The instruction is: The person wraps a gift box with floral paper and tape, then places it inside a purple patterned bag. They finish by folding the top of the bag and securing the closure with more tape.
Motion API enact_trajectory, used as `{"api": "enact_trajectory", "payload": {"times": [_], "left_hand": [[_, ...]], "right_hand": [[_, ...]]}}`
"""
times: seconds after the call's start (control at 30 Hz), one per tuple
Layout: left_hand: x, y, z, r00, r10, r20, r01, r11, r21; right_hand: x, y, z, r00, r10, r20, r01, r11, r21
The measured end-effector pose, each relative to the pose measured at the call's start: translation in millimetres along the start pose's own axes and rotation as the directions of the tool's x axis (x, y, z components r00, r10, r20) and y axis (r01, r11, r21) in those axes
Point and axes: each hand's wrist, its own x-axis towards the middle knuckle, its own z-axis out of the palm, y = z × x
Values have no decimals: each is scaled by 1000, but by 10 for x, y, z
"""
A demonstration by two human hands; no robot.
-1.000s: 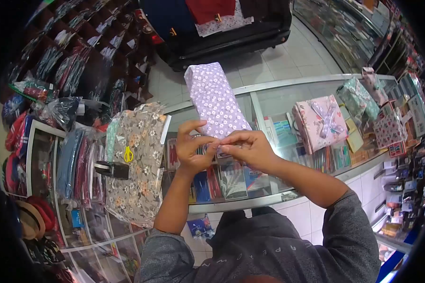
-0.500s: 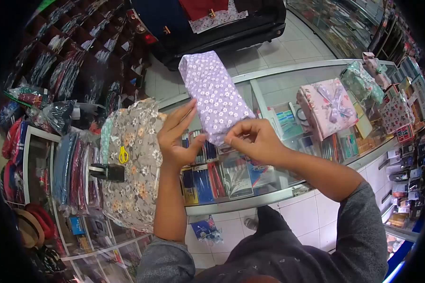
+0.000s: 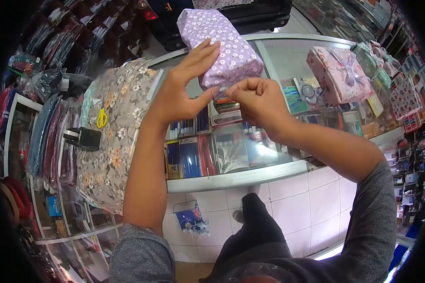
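Note:
A parcel in lilac wrapping paper with white flowers lies on the glass counter, its folded end toward me. My left hand holds its left side, fingers stretched along the paper and thumb at the folded end. My right hand is closed in a pinch at that same end, its thumb and forefinger close to my left thumb. A small pale strip shows between the two hands against the paper; I cannot tell what it is.
At left, yellow scissors and a black tape dispenser lie on grey floral sheets. A pink floral parcel with a bow sits at right. Stationery fills the glass counter. A blue packet is on the floor.
The parcel and both hands sit higher in view, and the whole scene has shifted. My left hand has moved further over the parcel, its thumb now at the folded end; my right hand still pinches there.

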Motion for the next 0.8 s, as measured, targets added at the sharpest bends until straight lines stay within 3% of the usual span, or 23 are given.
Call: {"api": "enact_trajectory", "payload": {"times": [0.1, 0.27, 0.33, 0.47, 0.53, 0.73, 0.8], "left_hand": [[0, 7, 60, 999, -7, -35, 7, 1000, 1], [16, -61, 247, 990, -22, -140, 10, 996, -84], [13, -63, 318, 963, -123, -239, 65, 969, -237], [15, -98, 307, 968, -48, -245, 19, 993, -117], [0, -94, 273, 988, -45, -147, 33, 996, -84], [1, -99, 236, 993, 1, -114, -16, 991, -129], [2, -98, 255, 983, 13, -184, -31, 995, -93]], "right_hand": [[-30, -63, -5, 999, 25, 38, -30, 989, 143], [-10, -57, -35, 998, 52, -48, -45, 991, 123], [11, -57, -51, 994, 96, -48, -90, 989, 118], [32, -95, -47, 980, 172, -96, -166, 984, 65], [51, -100, -70, 974, 201, -104, -194, 979, 67], [25, -154, -74, 978, 205, -37, -201, 976, 81], [29, -118, -82, 973, 229, -23, -226, 970, 88]]}}
